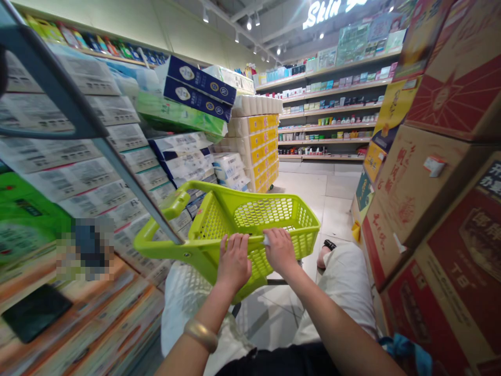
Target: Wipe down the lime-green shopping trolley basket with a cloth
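Before me is a lime-green plastic shopping trolley [219, 250] with a perforated basket, and no goods show inside it. My left hand [235, 261] is closed over the basket's near rim, fingers curled on the top edge. On the same rim, a little to the right, rests my right hand [278, 250]. Its fingers are closed, and a small white wad [266, 240], tissue-like, peeks out at their left side. Most of that wad is hidden. A grey metal pole [136, 183] slants across the trolley's left end.
Stacked paper packs [133, 151] rise on the left, with blue tissue boxes [199, 86] on top. Cartons [407, 183] stand close on the right. A dark flat device [37, 312] lies on boxes at lower left. Stocked shelves [324, 112] line the back beyond a tiled floor [301, 180].
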`<state>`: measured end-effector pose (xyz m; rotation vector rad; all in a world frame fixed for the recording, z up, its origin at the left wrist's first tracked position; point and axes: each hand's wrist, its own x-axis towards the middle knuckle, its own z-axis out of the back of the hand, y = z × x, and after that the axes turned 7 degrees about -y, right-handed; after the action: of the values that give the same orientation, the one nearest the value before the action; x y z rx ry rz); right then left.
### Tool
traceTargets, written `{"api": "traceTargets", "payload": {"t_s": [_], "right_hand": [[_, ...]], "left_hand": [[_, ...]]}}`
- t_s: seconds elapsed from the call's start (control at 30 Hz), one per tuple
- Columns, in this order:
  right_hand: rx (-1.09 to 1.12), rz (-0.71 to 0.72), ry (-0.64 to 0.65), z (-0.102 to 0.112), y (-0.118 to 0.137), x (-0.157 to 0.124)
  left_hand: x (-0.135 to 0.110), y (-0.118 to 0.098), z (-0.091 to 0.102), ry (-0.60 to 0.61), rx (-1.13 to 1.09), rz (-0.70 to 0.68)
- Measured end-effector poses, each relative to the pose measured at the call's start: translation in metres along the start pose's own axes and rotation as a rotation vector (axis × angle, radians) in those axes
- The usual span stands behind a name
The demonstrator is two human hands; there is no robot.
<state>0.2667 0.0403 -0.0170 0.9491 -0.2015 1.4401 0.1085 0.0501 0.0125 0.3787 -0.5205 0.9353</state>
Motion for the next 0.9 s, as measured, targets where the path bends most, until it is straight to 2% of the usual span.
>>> {"api": "traceTargets", "payload": {"t_s": [0.1,0.17,0.3,0.37,0.47,0.6,0.7,0.83,0.9], "right_hand": [[-0.053,-0.099,-0.035,0.006,-0.018,0.001],[-0.044,-0.103,-0.039,0.005,-0.016,0.001],[0.081,0.036,0.037,-0.002,0.007,0.002],[0.121,0.085,0.072,-0.001,0.008,0.005],[0.102,0.056,0.069,0.005,-0.012,0.007],[0.075,-0.062,-0.022,0.01,-0.037,0.007],[0.101,-0.071,-0.024,0.005,-0.026,0.007],[0.186,0.051,0.111,-0.004,0.006,0.012],[0.202,0.089,0.151,-0.005,0.011,0.015]], "left_hand": [[0.0,-0.001,0.0,-0.01,-0.013,0.013],[0.001,-0.003,-0.001,-0.022,-0.019,0.028],[0.0,-0.002,-0.003,-0.045,-0.013,0.04],[-0.001,0.0,-0.005,-0.066,-0.013,0.04],[-0.003,0.003,-0.009,-0.102,-0.021,0.045],[-0.003,0.002,-0.014,-0.119,-0.027,0.067],[0.0,-0.002,-0.014,-0.097,-0.033,0.101],[0.005,-0.004,-0.009,-0.031,-0.052,0.135],[0.007,-0.002,-0.007,-0.005,-0.065,0.145]]}}
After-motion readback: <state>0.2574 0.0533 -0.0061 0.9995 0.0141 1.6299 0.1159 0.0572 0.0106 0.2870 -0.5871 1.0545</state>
